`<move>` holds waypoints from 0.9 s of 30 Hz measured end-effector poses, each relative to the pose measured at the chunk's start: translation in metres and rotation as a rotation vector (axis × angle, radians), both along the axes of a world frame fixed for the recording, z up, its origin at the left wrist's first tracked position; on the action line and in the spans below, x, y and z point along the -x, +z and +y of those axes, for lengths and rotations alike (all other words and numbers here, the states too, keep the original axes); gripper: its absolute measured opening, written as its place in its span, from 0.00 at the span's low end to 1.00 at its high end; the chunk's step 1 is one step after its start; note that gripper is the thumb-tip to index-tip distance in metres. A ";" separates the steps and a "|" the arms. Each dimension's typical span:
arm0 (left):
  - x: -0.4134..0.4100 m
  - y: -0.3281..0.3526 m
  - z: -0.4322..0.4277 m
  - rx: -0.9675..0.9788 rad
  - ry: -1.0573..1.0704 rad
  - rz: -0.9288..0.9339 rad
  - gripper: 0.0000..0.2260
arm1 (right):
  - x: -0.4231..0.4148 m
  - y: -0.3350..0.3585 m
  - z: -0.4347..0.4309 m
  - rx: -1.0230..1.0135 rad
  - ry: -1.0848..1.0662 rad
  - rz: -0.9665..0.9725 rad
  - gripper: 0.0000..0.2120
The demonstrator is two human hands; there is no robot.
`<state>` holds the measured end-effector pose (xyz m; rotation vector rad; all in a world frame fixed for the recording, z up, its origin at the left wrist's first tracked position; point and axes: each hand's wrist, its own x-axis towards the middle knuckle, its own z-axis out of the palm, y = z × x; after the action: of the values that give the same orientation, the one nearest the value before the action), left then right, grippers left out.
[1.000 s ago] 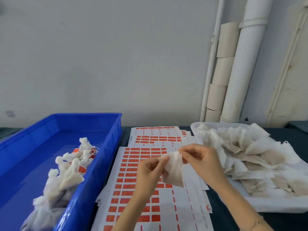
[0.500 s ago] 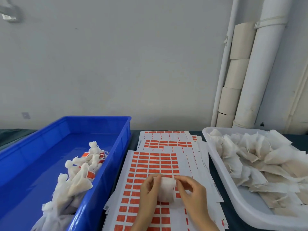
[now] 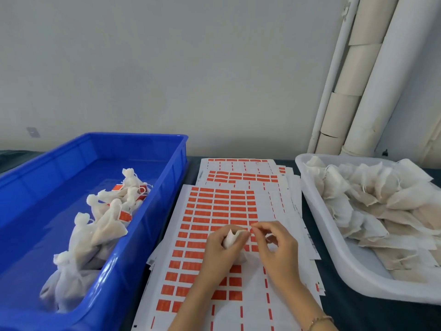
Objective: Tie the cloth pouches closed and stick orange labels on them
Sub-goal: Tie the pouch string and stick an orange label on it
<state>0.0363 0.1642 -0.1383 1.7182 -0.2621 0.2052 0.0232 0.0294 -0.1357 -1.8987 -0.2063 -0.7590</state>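
Over the label sheets [image 3: 281,206], the left hand [image 3: 218,255] grips a pouch [image 3: 231,238], the right hand [image 3: 279,249] pinching its mouth.

Looks like a small packing workroom, not a home. Set up as a hand production line on one dark-covered table [image 3: 358,314]: a deep blue plastic bin [image 3: 167,168] on the left holding tied pouches [image 3: 105,225] with orange tags, a white plastic tray [image 3: 334,266] on the right heaped with dozens of flat, untied pouches [image 3: 381,201], and between them overlapping label sheets [image 3: 222,204], many rows already peeled bare. Backed by a plain grey wall [image 3: 167,68] with exposed white pipes [image 3: 381,80] running up the corner. Bulk stock, sorting containers and bare utility finishes throughout.
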 end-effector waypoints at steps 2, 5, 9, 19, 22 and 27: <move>0.001 0.001 -0.001 0.004 -0.008 -0.014 0.04 | 0.001 -0.001 0.000 0.016 0.002 0.001 0.09; 0.000 -0.001 -0.001 0.004 -0.006 -0.010 0.04 | 0.001 -0.003 -0.001 0.040 -0.001 -0.004 0.11; -0.002 -0.003 -0.001 0.009 0.006 0.033 0.03 | 0.001 -0.004 -0.001 0.088 -0.014 -0.015 0.11; 0.001 0.000 -0.002 0.055 -0.027 0.025 0.06 | -0.001 -0.007 -0.002 0.117 -0.107 -0.050 0.08; 0.002 0.001 -0.003 0.072 -0.016 0.008 0.06 | -0.002 -0.007 -0.004 0.080 -0.146 -0.040 0.08; 0.004 0.007 -0.003 0.118 -0.040 -0.032 0.08 | -0.002 -0.004 -0.008 0.056 -0.202 -0.043 0.07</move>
<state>0.0325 0.1612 -0.1314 1.5925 -0.3020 0.2146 0.0256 0.0217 -0.1399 -1.9776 -0.0627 -0.9390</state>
